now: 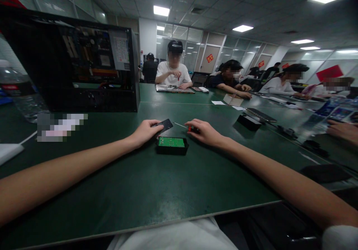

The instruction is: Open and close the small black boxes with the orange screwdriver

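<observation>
Free near side, blocked far left

The green table (167, 186) offers a broad free stretch from its near edge to the shallow black rectangular box (172, 150) holding a green circuit board (171, 142). Just beyond, a flat black plate (167, 124) in the left hand (145, 133) and a red-handled screwdriver (180, 125) in the right hand (205, 132) narrow the passage between the hands. A tall black computer case (97, 99) bars the far left.

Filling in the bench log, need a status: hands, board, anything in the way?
Left hand holding black plate. Right hand on screwdriver, tip near plate. Green board showing in black box. Nothing covers the board.
</observation>
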{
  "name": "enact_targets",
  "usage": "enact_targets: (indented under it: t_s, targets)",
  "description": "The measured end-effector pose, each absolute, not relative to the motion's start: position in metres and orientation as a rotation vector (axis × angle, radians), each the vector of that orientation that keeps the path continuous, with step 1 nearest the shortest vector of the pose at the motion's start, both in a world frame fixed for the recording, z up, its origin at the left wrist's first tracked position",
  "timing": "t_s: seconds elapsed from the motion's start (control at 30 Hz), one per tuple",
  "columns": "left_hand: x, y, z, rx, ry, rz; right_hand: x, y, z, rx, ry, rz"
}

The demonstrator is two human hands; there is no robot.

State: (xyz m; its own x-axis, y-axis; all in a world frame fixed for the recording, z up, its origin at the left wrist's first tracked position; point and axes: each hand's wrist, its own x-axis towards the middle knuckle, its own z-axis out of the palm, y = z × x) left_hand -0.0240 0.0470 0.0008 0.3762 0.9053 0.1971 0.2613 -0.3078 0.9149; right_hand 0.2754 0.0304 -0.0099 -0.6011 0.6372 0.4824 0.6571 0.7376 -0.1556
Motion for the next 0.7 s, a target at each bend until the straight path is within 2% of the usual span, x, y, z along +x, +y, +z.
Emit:
enact_targets:
  t_s: [0.37,0.57,0.7]
  targets:
    - [-0.033,0.052,0.001,2.434,1.064,0.689,0.270,0.025,-0.011,-1.151,-2.539,-0.085]
    - [-0.039,0.051,0.003,2.522,1.136,0.655,0.267,0.020,-0.003,-1.153,-2.552,-0.166]
    - [-0.051,0.044,0.001,2.624,1.132,0.648,0.250,0.004,0.007,-0.975,-2.501,0.013]
